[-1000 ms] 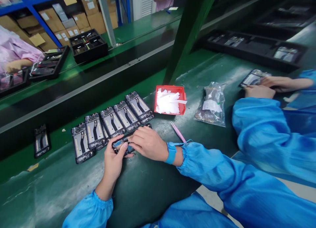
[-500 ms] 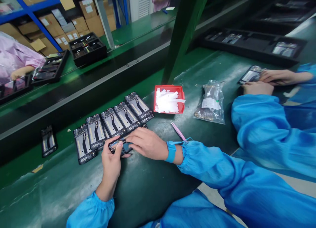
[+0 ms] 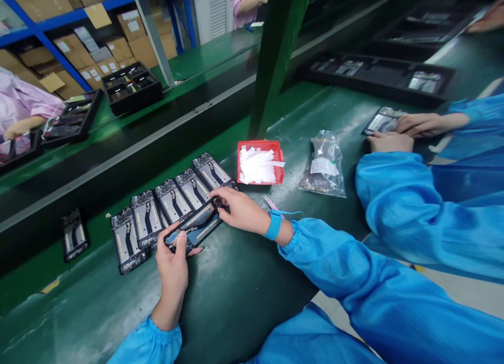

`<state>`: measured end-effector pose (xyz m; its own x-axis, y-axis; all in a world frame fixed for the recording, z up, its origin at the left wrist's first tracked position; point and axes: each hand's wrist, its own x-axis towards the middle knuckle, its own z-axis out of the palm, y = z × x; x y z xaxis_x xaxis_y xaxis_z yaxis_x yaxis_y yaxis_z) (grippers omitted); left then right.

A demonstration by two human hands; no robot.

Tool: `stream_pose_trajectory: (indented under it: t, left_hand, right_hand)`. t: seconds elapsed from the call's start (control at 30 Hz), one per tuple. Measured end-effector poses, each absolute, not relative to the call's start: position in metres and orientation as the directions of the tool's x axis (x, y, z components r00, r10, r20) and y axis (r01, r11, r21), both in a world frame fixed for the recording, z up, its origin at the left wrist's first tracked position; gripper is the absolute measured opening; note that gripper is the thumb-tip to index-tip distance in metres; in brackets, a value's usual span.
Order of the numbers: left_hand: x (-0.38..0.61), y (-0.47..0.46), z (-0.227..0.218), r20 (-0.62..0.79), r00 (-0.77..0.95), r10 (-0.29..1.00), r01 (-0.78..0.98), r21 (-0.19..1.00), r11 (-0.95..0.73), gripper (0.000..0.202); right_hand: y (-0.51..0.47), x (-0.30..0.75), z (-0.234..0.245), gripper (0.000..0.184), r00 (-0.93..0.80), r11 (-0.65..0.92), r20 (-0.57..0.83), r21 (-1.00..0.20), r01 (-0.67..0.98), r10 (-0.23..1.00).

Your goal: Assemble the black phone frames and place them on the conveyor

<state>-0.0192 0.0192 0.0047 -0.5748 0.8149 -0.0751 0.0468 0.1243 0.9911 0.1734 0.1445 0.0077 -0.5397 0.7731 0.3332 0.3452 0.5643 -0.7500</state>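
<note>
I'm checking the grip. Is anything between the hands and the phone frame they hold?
Nothing visible. The left hand grips the frame at its near end, the right hand at its far end, both directly on it. A row of frames lies behind.

**One head cam, down-forward**

Single view, worn on head, pitched down over green bench (image 3: pixel 244 301). Close range: left hand (image 3: pixel 173 264), right hand (image 3: pixel 240 211) and phone frame (image 3: pixel 197 227) they grip sit mid-frame. Faces across dark belt (image 3: pixel 118 180) toward shelving (image 3: pixel 79 49) far back. Co-worker's sleeve (image 3: pixel 413 206) crowds right side. Scene tilted.
</note>
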Motion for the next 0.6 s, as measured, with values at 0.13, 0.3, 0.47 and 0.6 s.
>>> stream_pose_trajectory:
  t: [0.13,0.3,0.47,0.6]
  left_hand:
    - [-0.019,0.019,0.006,-0.072,-0.566,0.821,0.049,0.991,0.121,0.048]
    - [-0.018,0.018,0.007,-0.064,-0.552,0.831,0.061,0.991,0.117,0.048]
    - [-0.012,0.012,0.006,0.042,-0.497,0.867,0.167,0.985,0.047,0.047]
    - [-0.003,0.007,0.007,0.129,-0.52,0.844,0.259,0.966,0.012,0.044]
  right_hand:
    - [0.147,0.174,0.009,0.046,-0.56,0.558,0.328,-0.772,0.305,0.76]
    - [0.148,0.17,0.006,0.039,-0.528,0.536,0.33,-0.788,0.302,0.782]
    - [0.146,0.168,0.006,0.043,-0.513,0.5,0.299,-0.806,0.315,0.805]
    - [0.136,0.162,0.008,0.059,-0.463,0.482,0.292,-0.794,0.371,0.837]
